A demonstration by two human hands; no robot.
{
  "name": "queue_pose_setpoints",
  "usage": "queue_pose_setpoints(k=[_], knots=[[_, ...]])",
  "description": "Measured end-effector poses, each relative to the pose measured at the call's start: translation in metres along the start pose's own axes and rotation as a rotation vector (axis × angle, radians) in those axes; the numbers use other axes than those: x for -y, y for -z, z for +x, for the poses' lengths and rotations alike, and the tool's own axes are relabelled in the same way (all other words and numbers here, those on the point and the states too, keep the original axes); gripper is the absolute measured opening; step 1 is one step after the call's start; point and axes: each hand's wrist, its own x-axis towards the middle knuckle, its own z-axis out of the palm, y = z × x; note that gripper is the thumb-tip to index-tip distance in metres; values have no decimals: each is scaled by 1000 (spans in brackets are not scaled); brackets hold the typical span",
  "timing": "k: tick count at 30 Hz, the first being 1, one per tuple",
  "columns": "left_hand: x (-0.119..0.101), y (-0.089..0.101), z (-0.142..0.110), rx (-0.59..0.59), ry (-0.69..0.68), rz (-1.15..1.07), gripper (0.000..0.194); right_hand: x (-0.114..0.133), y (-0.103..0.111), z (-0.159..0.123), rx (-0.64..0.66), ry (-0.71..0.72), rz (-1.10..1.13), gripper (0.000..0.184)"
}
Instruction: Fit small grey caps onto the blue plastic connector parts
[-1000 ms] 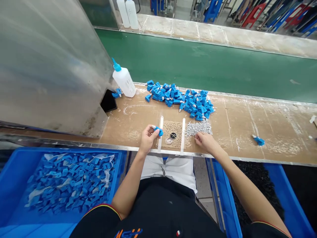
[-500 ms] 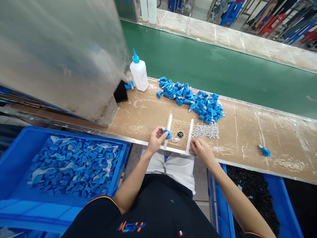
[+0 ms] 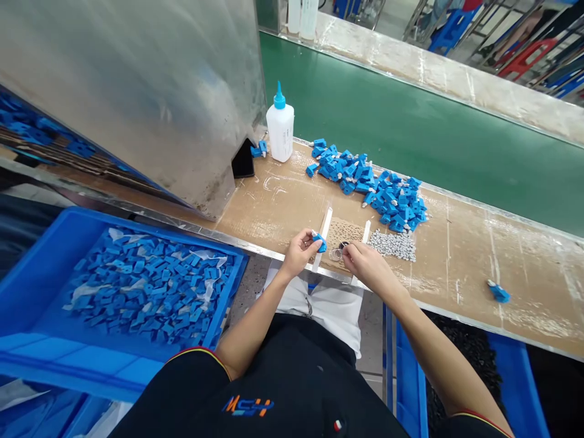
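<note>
My left hand (image 3: 297,258) pinches a small blue plastic part (image 3: 320,244) with a white tip, just above the bench's near edge. Closed fingertips of my right hand (image 3: 365,263) are at a small black round dish (image 3: 344,244), partly covering it. Whatever they pinch is too small to make out. Beside the dish lies a clear round dish (image 3: 336,254), on a speckled cardboard patch (image 3: 347,229) between two white strips. Right of that patch is a spread of small grey pieces (image 3: 393,244). A heap of blue parts (image 3: 360,173) lies behind.
A white bottle with a blue nozzle (image 3: 280,131) stands by a metal panel (image 3: 182,91). Beyond the bench runs a green belt (image 3: 410,134). One blue part (image 3: 498,292) lies far right. Blue bins (image 3: 41,292) sit below the bench on both sides.
My right hand has moved left from the right-hand white strip to the black dish. My left hand still holds the blue part. The whole view has shifted slightly.
</note>
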Motion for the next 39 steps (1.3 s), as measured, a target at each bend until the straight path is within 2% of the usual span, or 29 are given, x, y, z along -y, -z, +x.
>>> queue_pose_setpoints(k=[7,11,13,16,19,21,24,28,39], knots=[[1,1,0,18,-7,-29,49,10,0,9,143,8,-152,22],[-1,1,1,22,-2,-48,50,7,5,10,169,-27,-44,22],[-4,0,0,30,8,-58,51,6,13,9,103,-65,108,20],[-11,-4,-6,60,11,-64,50,11,26,6,-114,-185,422,14],[-22,-14,-18,98,1,-49,45,27,36,2,-312,-355,730,12],[-31,-23,-26,116,-3,-35,42,40,38,1,-395,-436,901,15],[-42,-34,-34,128,-27,-21,40,54,39,0,-471,-485,1067,19],[-49,-43,-36,150,-60,-9,39,61,41,-1,-505,-484,1132,19],[-51,-51,-38,159,-100,41,39,64,46,-8,-518,-501,999,13]])
